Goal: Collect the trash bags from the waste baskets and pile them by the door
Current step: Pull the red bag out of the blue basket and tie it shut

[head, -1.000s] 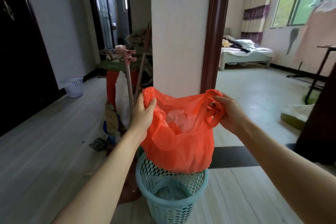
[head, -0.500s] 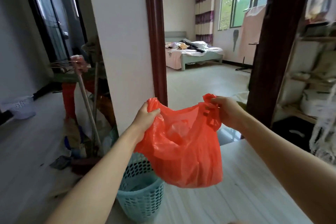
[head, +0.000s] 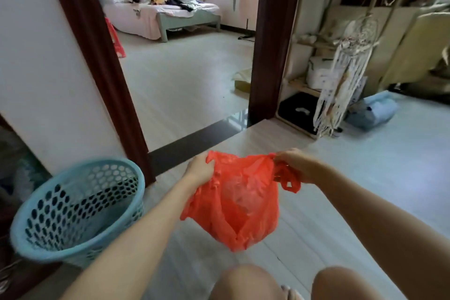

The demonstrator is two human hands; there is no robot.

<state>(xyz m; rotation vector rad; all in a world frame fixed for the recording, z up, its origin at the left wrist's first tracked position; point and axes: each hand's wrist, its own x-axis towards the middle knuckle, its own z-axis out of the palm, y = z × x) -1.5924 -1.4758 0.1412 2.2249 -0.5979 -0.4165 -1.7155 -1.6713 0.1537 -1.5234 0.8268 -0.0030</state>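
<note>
Item: thin orange plastic trash bag (head: 233, 207), holding pale crumpled waste, hanging clear of the floor in front of the knees. Long axis: vertical, mouth uppermost, stretched sideways between both hands.

Left hand (head: 201, 170): fingers curled round the bag's left rim. Right hand (head: 295, 165): pinching the right rim, one looped handle dangling below it. Both equally near; the load hangs midway between them.

Perforated light-blue plastic waste basket (head: 73, 212): on the floor to the left, apart from the bag, no liner visible.

Doorway threshold: just ahead. Likely next: carrying the bag there.
</note>
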